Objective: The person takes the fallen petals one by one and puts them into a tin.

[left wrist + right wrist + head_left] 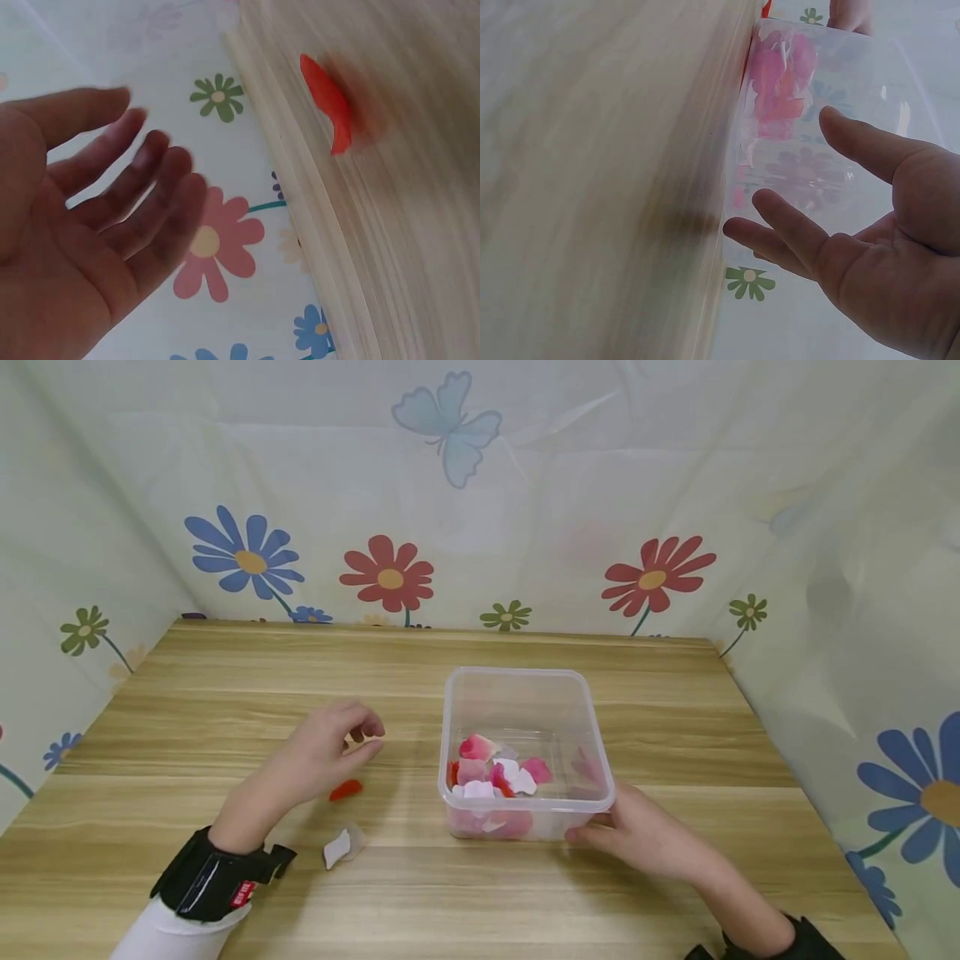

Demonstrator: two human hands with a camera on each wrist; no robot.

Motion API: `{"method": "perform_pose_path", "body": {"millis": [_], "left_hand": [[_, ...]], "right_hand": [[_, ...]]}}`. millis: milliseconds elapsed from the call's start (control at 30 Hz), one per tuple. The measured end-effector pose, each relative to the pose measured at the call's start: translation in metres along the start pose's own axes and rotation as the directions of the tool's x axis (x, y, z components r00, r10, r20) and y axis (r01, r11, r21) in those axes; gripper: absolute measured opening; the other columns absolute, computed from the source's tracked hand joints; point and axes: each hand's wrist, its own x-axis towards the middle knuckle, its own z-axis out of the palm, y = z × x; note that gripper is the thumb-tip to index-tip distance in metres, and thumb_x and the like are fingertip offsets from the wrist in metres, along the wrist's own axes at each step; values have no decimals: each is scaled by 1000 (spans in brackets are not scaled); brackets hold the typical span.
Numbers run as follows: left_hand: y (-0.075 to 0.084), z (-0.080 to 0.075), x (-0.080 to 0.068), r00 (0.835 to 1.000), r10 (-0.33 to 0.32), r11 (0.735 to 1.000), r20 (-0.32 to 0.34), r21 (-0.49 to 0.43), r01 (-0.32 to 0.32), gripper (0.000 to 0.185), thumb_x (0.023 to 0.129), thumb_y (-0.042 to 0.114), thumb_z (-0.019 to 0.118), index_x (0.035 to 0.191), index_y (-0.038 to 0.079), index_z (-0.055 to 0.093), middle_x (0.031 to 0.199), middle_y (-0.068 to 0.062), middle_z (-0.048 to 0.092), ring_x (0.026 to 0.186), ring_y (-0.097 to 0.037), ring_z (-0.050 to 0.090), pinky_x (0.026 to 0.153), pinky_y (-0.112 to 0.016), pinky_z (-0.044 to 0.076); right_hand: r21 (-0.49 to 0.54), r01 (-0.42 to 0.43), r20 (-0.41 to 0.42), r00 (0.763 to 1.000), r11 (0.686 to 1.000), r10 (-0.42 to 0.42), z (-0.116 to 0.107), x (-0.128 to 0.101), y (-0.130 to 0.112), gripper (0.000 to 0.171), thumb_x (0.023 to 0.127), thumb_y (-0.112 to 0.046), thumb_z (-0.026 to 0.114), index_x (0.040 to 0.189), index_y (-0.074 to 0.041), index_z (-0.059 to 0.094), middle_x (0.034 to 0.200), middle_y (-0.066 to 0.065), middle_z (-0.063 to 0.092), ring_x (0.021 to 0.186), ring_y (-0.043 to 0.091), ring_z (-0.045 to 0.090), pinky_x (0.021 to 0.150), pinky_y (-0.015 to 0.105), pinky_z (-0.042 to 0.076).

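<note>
A clear plastic box (525, 673) stands upright, without a lid, right of the middle. Pink, white and red petals (472, 770) lie heaped mostly in its left half. My right hand (645, 839) touches its near right corner, thumb along the front wall and other fingers at the right side; in the right wrist view its fingers (791, 229) look spread and fairly straight. Left of the box, my left hand (322, 752) hovers over the table, loosely bent and holding nothing. Just below it lies a red petal (346, 790), also visible in the left wrist view.
Nearer me on the wooden table (225, 710) is a white petal (337, 850) beside a translucent piece (354, 838). A flower-printed cloth (555, 510) hangs behind the table and along both sides. Black bands (213, 877) circle both wrists.
</note>
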Motion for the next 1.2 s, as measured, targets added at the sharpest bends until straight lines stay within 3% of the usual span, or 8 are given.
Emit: {"method": "perform_pose_path", "body": {"millis": [100, 233, 500, 733, 967, 1200], "left_hand": [[-5, -3, -3, 995, -17, 999, 103, 38, 13, 10, 88, 3, 79, 93, 9, 71, 89, 3, 63, 84, -19, 61, 74, -37, 56], [-8, -5, -5, 976, -42, 998, 216, 59, 30, 11, 87, 3, 78, 92, 10, 71, 90, 2, 63, 86, -20, 62, 77, -38, 55], [-13, -3, -8, 918, -121, 993, 377, 59, 106, 18, 82, 4, 83, 87, 13, 68, 86, 1, 56, 77, -16, 53, 69, -32, 47], [-17, 1, -11, 910, -107, 994, 400, 41, 99, 23, 78, -2, 83, 88, 11, 66, 85, 2, 57, 79, -17, 53, 71, -32, 48], [-18, 3, -10, 917, -59, 998, 394, 15, 57, 26, 77, -8, 81, 84, 10, 64, 81, 4, 57, 75, -13, 53, 67, -29, 47], [-19, 4, -9, 927, -65, 998, 370, 14, 65, 26, 78, -12, 78, 81, 10, 65, 77, 5, 58, 72, -11, 54, 65, -28, 48]], "right_hand": [[8, -3, 2, 1000, 1000, 3, 0, 1, 0, 96, 92, -7, 78, 161, 3, 12, 147, 28, 48, 122, 31, 61, 97, 37, 53], [16, -4, 0, 1000, 1000, 4, 0, 1, 1, 96, 92, -6, 77, 161, 4, 12, 148, 29, 46, 124, 33, 60, 98, 38, 52], [14, -11, 2, 1000, 1000, 11, 0, 0, 0, 95, 92, -8, 78, 161, 1, 13, 148, 27, 47, 125, 31, 59, 99, 38, 52], [16, -9, 5, 1000, 1000, 9, 0, 0, -1, 94, 92, -6, 77, 161, 1, 14, 148, 27, 47, 125, 32, 59, 99, 39, 52], [18, -2, 0, 1000, 1000, 2, 0, 1, 0, 93, 92, -6, 77, 161, -2, 16, 147, 27, 48, 124, 32, 60, 98, 38, 53], [22, 1, -2, 1000, 1000, -1, 0, 1, 1, 94, 91, -6, 78, 161, 0, 16, 146, 27, 49, 123, 30, 61, 98, 37, 53]]}}
